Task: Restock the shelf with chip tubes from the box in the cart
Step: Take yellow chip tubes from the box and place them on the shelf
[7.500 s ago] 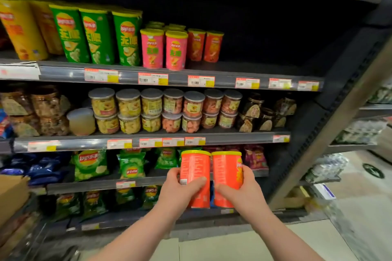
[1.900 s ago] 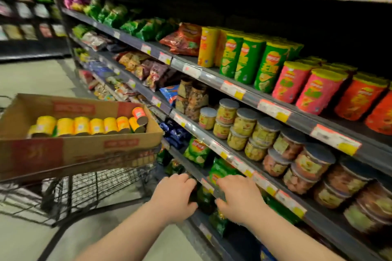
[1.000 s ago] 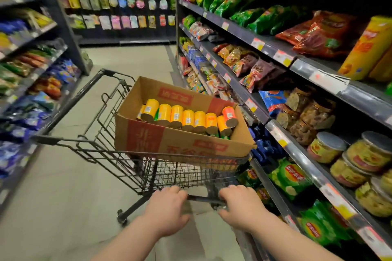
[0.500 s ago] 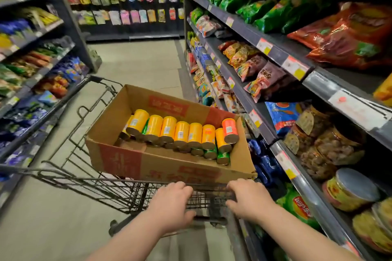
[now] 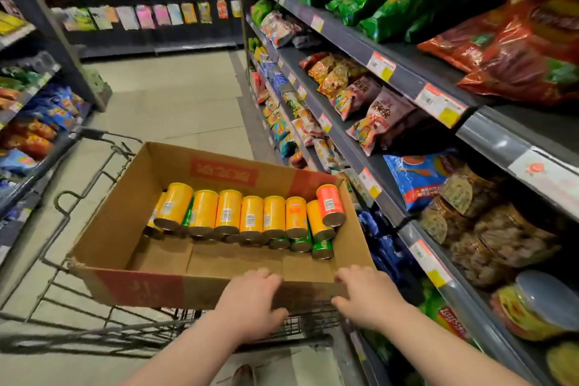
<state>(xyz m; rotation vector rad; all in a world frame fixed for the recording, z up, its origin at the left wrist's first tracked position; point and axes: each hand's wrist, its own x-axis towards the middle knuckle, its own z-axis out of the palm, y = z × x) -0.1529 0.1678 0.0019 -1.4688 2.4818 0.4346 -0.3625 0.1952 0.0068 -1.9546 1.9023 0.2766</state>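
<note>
Scene: a shopper's-eye view down a snack aisle, both arms reaching toward a cart [image 5: 94, 260] parked beside the shelf [image 5: 404, 72] on the right.
Box: an open cardboard box [image 5: 131, 213] rides on top of the cart, its near wall just under the hands.
Tubes: chip tubes [image 5: 250, 216] lie on their sides in a row toward the far half of the box, mostly yellow, with green ones beneath and one orange tube [image 5: 329, 207] propped on top at the right end.
Left hand: the left hand [image 5: 250, 301] is spread, fingers loosely curved, over the near wall of the box; it holds nothing.
Right hand: the right hand [image 5: 366, 294] is likewise spread and empty, at the near right corner of the box.
Step in hand: likely reaching in for the next tubes.
Risk, the perched tube: the orange tube rests loosely on the others and could roll off if a neighbour is pulled first.
Risk, the stack: lifting a yellow tube from the middle may let the row shift onto the green layer.
Risk, the box: it sits high on the wire frame; leaning weight on the near wall could tip or slide it.
Risk, the cart: a push on the box could roll the cart away from the shelf.
</note>
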